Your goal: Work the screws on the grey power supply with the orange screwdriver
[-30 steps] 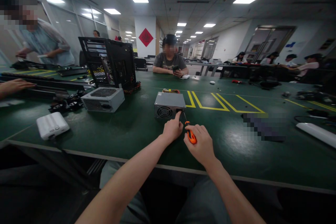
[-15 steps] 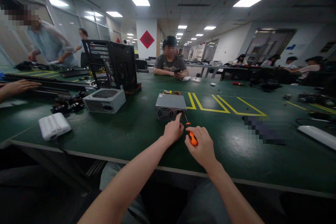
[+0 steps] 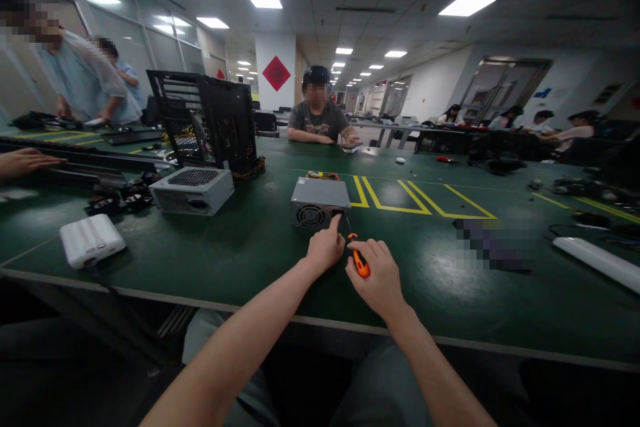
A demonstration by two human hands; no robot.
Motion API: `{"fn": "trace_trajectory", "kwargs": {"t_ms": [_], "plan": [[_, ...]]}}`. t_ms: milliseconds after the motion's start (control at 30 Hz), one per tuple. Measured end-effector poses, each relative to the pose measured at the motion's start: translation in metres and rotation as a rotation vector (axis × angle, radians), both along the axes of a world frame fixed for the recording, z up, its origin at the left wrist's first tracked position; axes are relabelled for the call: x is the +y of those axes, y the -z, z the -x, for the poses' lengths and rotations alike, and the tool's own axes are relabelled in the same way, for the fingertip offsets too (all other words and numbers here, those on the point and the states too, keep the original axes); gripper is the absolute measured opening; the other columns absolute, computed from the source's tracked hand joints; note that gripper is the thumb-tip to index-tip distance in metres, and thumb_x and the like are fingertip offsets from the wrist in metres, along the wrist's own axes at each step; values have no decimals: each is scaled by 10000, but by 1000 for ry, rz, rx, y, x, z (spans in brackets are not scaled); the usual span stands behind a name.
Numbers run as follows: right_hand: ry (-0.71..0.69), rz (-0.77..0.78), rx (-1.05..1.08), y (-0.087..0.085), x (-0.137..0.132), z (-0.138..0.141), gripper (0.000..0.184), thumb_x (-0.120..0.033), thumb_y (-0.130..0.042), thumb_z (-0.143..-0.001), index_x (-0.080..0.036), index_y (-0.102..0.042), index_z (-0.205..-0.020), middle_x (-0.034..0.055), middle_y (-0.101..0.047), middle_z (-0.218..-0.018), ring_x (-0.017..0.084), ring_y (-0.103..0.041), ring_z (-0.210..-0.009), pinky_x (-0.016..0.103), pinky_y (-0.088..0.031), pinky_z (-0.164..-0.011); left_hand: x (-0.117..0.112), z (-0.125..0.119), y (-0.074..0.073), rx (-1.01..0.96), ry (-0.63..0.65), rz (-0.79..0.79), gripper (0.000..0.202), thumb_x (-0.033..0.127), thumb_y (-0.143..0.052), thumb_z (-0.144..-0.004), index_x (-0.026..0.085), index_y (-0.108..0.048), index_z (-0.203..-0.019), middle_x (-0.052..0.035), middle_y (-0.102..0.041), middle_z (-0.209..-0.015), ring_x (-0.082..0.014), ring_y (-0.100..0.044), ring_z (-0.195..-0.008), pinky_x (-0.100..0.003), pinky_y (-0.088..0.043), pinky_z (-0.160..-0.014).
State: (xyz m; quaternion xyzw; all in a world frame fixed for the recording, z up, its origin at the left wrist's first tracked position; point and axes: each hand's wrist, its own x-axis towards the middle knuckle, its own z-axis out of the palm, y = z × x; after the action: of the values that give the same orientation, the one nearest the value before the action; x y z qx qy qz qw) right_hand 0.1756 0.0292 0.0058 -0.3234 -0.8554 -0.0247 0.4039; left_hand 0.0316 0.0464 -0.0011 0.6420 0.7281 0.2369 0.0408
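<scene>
A grey computer power supply (image 3: 321, 194) stands on the green table in front of me, its round fan grille facing my way. My left hand (image 3: 325, 247) points at it: the index finger is stretched out and its tip touches the socket at the front right. Its other fingers are bent, and nothing shows in them. In my right hand (image 3: 377, 277) is an orange-handled screwdriver (image 3: 361, 263), gripped by the handle. The thin shaft slants up toward the right front edge of the power supply. I cannot make out exactly where the tip rests.
To the left are a second power supply (image 3: 193, 191), an open black computer case (image 3: 205, 120) and a white power bank (image 3: 93, 240). Another person's hand (image 3: 30, 163) reaches in there. Across the table sits a person (image 3: 320, 117). A white bar-shaped thing (image 3: 597, 260) lies at right.
The whole view has shifted slightly, with the table things a little further left. Both hands keep their places at the power supply. The person opposite has moved a hand.
</scene>
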Motion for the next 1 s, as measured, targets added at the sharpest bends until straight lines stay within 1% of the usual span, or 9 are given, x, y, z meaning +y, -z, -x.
{"fn": "trace_trajectory", "kwargs": {"t_ms": [133, 233, 300, 500, 600, 700, 767, 900, 1000], "plan": [[22, -2, -23, -2, -1, 1, 124, -259, -507, -789, -200, -570, -878, 45, -531, -796, 190, -458, -768, 313, -388, -696, 1, 1, 1, -7, 1, 8, 558, 229, -369, -848, 226, -193, -1378, -69, -664, -845, -215, -630, -750, -319, -461, -699], [29, 37, 70, -1, 0, 0, 203, -320, -477, -831, -199, -543, -979, 48, -564, -848, 183, -478, -761, 309, -398, -691, 1, 1, 2, -17, 8, 4, 571, 231, -372, -846, 224, -181, -1385, -68, -664, -854, -215, -629, -765, -319, -458, -713], [22, 69, 120, 0, 1, 0, 231, -309, -470, -834, -196, -513, -1031, 43, -578, -862, 172, -489, -735, 299, -403, -673, 1, 1, 2, -20, 8, 0, 569, 228, -367, -843, 222, -188, -1383, -71, -663, -852, -221, -630, -762, -324, -457, -710], [1, -5, -49, 0, 0, 1, 143, -192, -495, -762, -205, -566, -885, 38, -509, -775, 189, -450, -759, 308, -384, -684, 1, 0, 1, -18, -3, -5, 564, 228, -377, -831, 229, -213, -1371, -62, -659, -817, -219, -626, -733, -321, -457, -683], [-8, 11, -74, -3, -2, 2, 122, -253, -516, -777, -198, -568, -873, 46, -502, -799, 194, -444, -786, 314, -386, -700, 2, 0, 1, -22, -1, 10, 574, 223, -387, -825, 232, -211, -1371, -53, -659, -804, -212, -624, -725, -312, -455, -678], [-5, 32, -49, -5, -3, 1, 201, -367, -510, -806, -195, -575, -887, 56, -520, -828, 198, -455, -803, 325, -391, -719, 3, 1, 0, -30, 9, 24, 587, 226, -389, -820, 235, -198, -1375, -47, -658, -793, -212, -624, -717, -314, -455, -675], [3, 43, -19, -5, -2, 0, 238, -390, -478, -827, -197, -578, -922, 60, -539, -849, 197, -467, -807, 327, -394, -726, 2, 1, 0, -36, 15, 28, 589, 231, -384, -824, 234, -190, -1379, -49, -659, -797, -215, -625, -721, -315, -455, -674], [24, 114, 110, -4, -2, -2, 268, -360, -434, -857, -188, -518, -1045, 48, -582, -883, 176, -507, -778, 302, -404, -697, 0, 0, -1, -24, 17, 11, 584, 234, -372, -833, 224, -180, -1385, -59, -660, -818, -216, -629, -738, -307, -453, -680], [43, 99, 165, -2, -1, -3, 217, -309, -460, -835, -186, -511, -1007, 26, -569, -799, 163, -496, -706, 288, -395, -652, -1, -1, 0, -10, 6, 2, 581, 228, -373, -834, 223, -185, -1383, -60, -660, -817, -217, -631, -740, -309, -454, -688]]}}
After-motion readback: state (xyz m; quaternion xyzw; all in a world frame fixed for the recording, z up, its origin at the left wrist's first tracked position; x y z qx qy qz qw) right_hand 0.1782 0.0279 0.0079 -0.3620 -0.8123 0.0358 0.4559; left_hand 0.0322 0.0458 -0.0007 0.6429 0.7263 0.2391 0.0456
